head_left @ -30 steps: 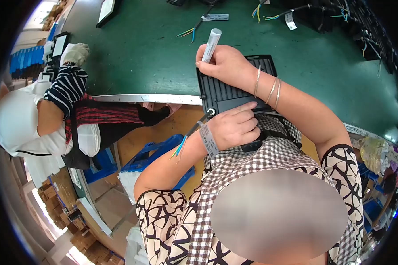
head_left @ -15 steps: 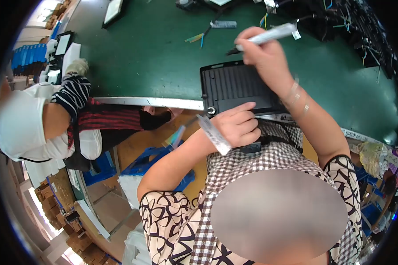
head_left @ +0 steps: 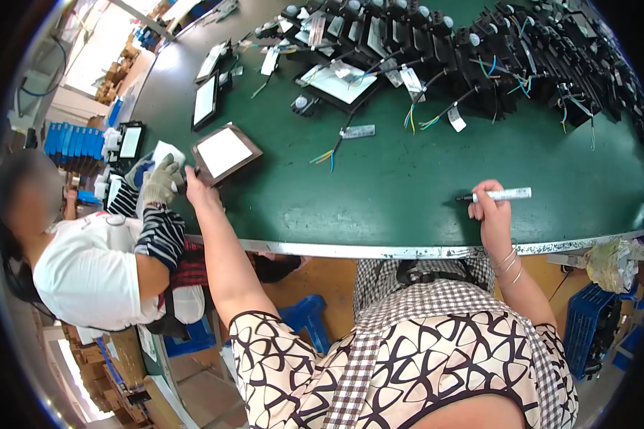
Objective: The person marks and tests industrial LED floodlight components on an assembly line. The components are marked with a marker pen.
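My left hand [head_left: 203,191] reaches far to the left. Its fingers close on the near left corner of a black-framed floodlight [head_left: 225,153], which is slightly blurred and lies white face up over the table. A marker pen [head_left: 508,194] is gripped in my right hand [head_left: 489,209], its dark tip pointing left, above the table near the front edge. Beside my left hand is a co-worker's gloved hand [head_left: 162,180], close to a white piece [head_left: 167,153]. Between my hands, a loose cable with a label [head_left: 358,131] and coloured wire ends lies on the green surface.
Many black floodlights with sensors [head_left: 436,57] and wires crowd the back and right of the green table [head_left: 408,168]. Another floodlight [head_left: 338,84] lies at back centre, one more [head_left: 205,100] at back left. A co-worker [head_left: 93,264] sits at the left. A blue crate [head_left: 590,329] stands lower right.
The floodlight, back up before me half a second ago, is now at the left with its white face up. My left hand went with it; my right hand lowered with the pen. The view shifted.
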`<state>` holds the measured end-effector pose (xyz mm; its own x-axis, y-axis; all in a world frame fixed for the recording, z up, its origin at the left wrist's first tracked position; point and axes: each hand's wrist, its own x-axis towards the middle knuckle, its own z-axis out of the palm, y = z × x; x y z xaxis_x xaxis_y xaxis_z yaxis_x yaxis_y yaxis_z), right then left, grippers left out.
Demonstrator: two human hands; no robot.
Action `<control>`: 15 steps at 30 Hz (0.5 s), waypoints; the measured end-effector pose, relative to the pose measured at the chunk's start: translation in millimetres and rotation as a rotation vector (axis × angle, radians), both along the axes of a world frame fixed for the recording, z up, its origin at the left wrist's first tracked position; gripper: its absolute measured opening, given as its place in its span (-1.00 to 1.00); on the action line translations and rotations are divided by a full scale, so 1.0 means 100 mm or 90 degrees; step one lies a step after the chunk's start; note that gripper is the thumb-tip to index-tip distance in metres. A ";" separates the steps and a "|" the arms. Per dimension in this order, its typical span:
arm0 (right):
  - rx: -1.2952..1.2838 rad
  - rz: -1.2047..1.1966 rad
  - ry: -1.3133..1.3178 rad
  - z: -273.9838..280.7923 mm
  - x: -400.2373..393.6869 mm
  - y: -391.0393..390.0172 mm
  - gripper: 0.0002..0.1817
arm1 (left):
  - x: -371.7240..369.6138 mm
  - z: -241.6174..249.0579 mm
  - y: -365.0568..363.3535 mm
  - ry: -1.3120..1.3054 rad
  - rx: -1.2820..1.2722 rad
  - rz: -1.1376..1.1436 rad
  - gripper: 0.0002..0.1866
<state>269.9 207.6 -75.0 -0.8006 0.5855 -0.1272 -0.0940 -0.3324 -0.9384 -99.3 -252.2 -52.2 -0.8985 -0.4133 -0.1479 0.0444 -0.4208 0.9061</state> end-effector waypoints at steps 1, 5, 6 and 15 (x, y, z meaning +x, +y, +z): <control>0.002 -0.003 -0.004 -0.02 0.03 0.00 -0.95 | -0.01 0.01 0.00 -0.087 -0.034 0.026 -0.59; -0.004 -0.011 -0.014 -0.06 0.15 -0.04 -0.95 | 0.46 0.20 0.32 -0.253 -0.947 0.093 -0.43; 0.015 -0.008 -0.026 -0.06 0.18 -0.06 -0.95 | 0.73 0.20 0.58 -0.083 -1.096 0.298 -0.48; 0.117 0.070 -0.086 -0.07 0.14 -0.10 -0.99 | 0.75 -0.21 2.48 -0.030 -0.070 -0.380 -0.49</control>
